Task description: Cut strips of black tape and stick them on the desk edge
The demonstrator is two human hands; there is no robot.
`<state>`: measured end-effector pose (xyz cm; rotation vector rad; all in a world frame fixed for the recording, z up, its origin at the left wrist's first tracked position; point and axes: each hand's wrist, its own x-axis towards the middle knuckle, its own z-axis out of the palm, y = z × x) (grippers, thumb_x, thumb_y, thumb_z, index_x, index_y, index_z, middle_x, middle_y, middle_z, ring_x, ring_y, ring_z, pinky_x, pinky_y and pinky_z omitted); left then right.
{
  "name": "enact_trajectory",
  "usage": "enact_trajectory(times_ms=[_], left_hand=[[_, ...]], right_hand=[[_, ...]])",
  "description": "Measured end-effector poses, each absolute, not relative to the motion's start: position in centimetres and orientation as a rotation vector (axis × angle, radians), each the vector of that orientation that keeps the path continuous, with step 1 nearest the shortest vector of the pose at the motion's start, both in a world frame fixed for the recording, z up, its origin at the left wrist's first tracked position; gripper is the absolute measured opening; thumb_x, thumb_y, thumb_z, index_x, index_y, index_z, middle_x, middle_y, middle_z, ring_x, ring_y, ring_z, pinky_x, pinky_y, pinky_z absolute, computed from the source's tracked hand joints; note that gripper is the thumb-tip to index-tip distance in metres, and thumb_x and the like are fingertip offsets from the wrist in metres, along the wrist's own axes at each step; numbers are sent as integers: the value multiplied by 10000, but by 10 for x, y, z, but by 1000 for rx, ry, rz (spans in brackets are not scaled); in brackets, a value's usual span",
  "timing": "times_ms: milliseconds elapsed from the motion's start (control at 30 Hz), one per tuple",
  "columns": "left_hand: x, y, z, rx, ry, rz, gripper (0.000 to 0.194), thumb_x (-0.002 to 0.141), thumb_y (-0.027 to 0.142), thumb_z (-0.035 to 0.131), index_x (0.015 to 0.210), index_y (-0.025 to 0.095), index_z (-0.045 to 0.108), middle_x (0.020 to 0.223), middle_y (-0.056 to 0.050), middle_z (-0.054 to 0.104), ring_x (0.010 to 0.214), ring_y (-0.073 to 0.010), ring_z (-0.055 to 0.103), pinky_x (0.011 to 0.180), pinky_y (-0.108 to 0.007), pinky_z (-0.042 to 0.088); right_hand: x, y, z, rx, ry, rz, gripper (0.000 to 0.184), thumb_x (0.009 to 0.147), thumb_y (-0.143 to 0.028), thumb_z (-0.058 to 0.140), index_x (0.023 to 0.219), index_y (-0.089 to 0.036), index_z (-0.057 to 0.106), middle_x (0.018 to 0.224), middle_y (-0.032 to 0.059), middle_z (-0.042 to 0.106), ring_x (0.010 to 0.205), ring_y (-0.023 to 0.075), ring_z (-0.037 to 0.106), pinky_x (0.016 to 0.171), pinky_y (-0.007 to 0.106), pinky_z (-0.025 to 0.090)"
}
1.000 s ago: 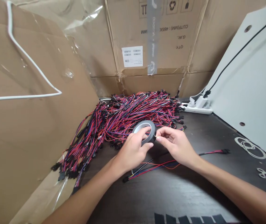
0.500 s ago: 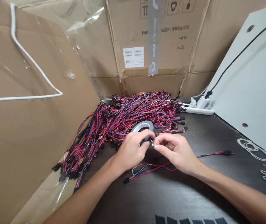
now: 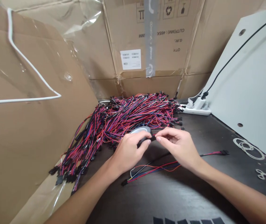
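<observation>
My left hand is closed around the near side of a roll of tape, its pale inner ring showing behind the fingers. A short black strip of tape stretches between the two hands. My right hand pinches the strip's other end between thumb and fingers. Below the hands, a wire harness of red, blue and black wires lies on the dark table, passing under my right hand. One black connector is at its left end and another at its right.
Behind the hands is a large pile of wire harnesses, spilling leftward along a cardboard sheet. A white power strip is at the back right. Rubber bands lie on the right. Several black tape pieces line the table's front edge.
The hands now hold a visible black strip taut between them, where before only a small pale bit showed. The tape roll has tilted. The whole view has shifted slightly.
</observation>
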<state>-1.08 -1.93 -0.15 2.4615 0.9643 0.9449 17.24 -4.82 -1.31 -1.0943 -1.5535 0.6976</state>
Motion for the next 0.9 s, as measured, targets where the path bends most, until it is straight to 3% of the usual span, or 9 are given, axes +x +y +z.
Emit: enact_trajectory(times_ms=[167,367,433,567,733,900], left_hand=[[-10,-20,-1,2471,980,946,100,889,179,561,946,193,642,876,20,706,743,-117,647,700,-225,456],[-10,-20,0,2476,1011,943,101,884,174,564,946,194,641,887,17,710,753,-128,653,696,-235,453],[-10,-20,1,2471,1020,947,102,884,176,564,947,195,641,886,17,710,756,-130,654,702,-240,455],[-11,-21,0,2495,1028,902,90,886,184,558,916,189,642,842,15,701,727,-135,647,675,-247,451],[-10,-22,-2,2556,975,830,116,890,158,537,930,183,643,887,0,700,768,-144,650,697,-253,461],[-9,-24,-6,2724,991,686,142,892,141,512,937,180,641,880,-10,696,770,-170,653,674,-278,453]], right_hand=[[173,-48,-13,-1135,-1478,735,126,786,-268,639,752,-176,717,701,18,670,632,144,575,585,256,438],[169,-50,-14,-1157,-1419,780,197,801,-314,604,790,-155,721,606,-4,577,486,99,442,453,240,363],[168,-51,-15,-1141,-1419,797,222,807,-303,590,902,-143,712,640,0,579,503,102,453,453,238,373],[167,-52,-16,-1098,-1437,822,447,816,-284,574,1236,-132,555,704,-8,574,555,119,499,467,236,403],[168,-52,-17,-1129,-1854,473,146,839,-214,541,902,-138,648,685,10,574,557,118,482,525,253,391],[169,-54,-20,-1159,-2124,215,148,877,-180,491,819,-132,618,664,11,537,578,133,460,573,272,351]])
